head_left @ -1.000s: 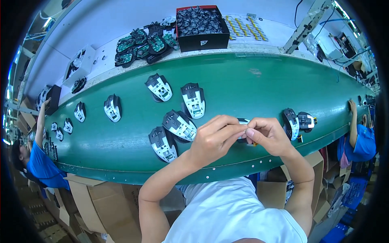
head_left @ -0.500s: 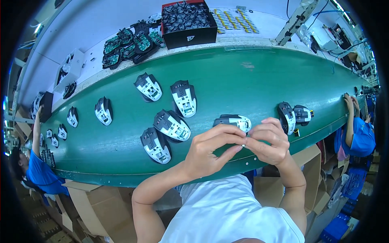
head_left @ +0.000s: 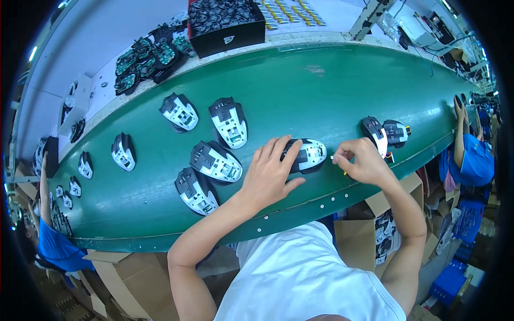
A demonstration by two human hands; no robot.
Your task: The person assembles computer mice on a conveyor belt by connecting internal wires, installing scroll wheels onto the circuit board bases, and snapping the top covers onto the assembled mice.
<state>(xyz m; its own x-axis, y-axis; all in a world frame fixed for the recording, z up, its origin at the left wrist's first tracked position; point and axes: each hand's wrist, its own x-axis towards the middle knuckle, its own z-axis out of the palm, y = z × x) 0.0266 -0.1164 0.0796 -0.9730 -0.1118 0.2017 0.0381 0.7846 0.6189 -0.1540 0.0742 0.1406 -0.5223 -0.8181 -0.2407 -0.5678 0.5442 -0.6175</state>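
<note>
Beyond spread left fingers (head_left: 290, 155) and right fingers (head_left: 350, 146) pinching something white (head_left: 333, 158), boxes (head_left: 243, 38) hold parts (head_left: 222, 17)

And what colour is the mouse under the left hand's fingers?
The mouse is white with black parts, shown best in the head view.

Left hand (head_left: 269, 174) spread, right hand (head_left: 365, 160) pinching

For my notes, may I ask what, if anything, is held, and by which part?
The right hand pinches a small white piece, exactly where is unclear; whether the left hand grips the mouse beneath it cannot be told.
</note>
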